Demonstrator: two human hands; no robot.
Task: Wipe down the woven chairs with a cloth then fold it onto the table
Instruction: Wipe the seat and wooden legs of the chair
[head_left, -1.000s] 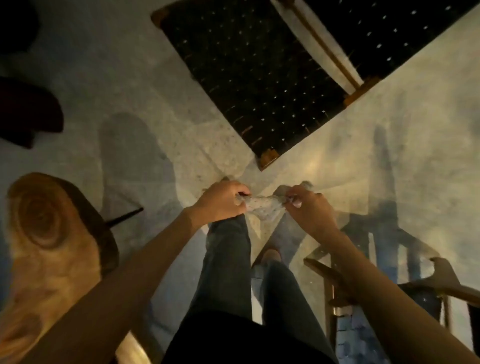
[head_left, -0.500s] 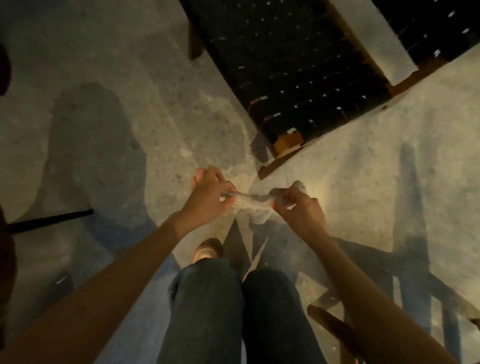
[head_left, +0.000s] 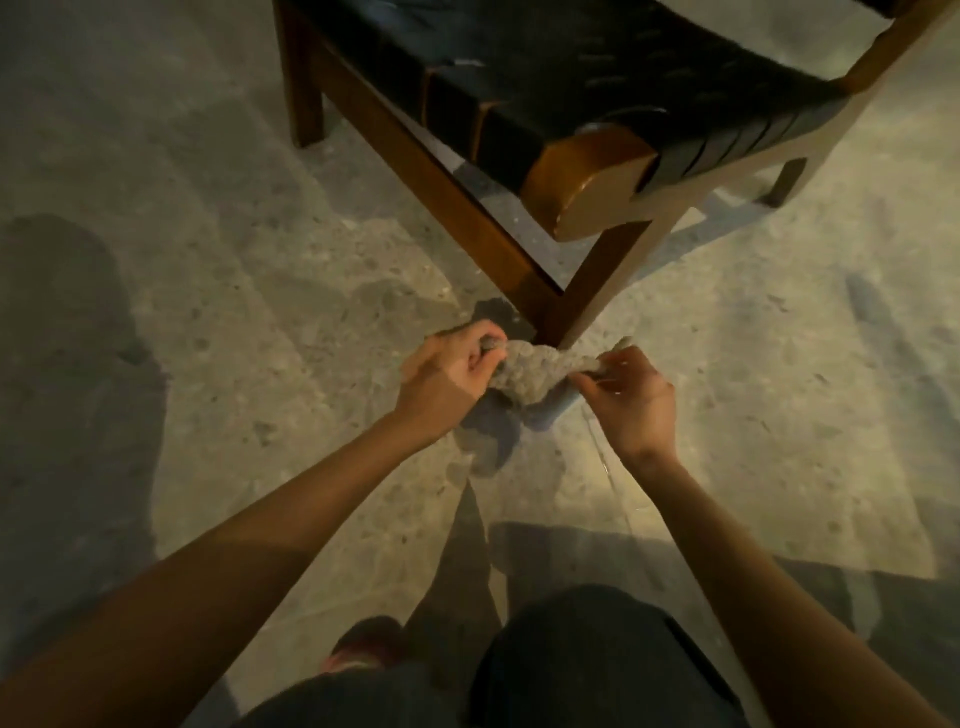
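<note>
A small pale, nubby cloth (head_left: 535, 371) is stretched between my two hands in front of me, sagging in the middle. My left hand (head_left: 447, 376) pinches its left end and my right hand (head_left: 631, 400) pinches its right end. Just beyond the cloth stands a chair (head_left: 597, 171) with a brown wooden frame and a black woven seat (head_left: 597, 67); its nearest corner and front leg are right above my hands. The table is out of view.
The floor (head_left: 234, 312) is speckled grey concrete with strong shadows on the left. My dark trouser legs (head_left: 587, 660) and one shoe (head_left: 363, 647) show at the bottom edge. The chair's other legs stand at upper left (head_left: 304, 98) and right (head_left: 782, 182).
I have stepped closer to the woven chair, which now looms large at the top. Both hands kept hold of the cloth ends. The wooden stump table and the second chair have left the view.
</note>
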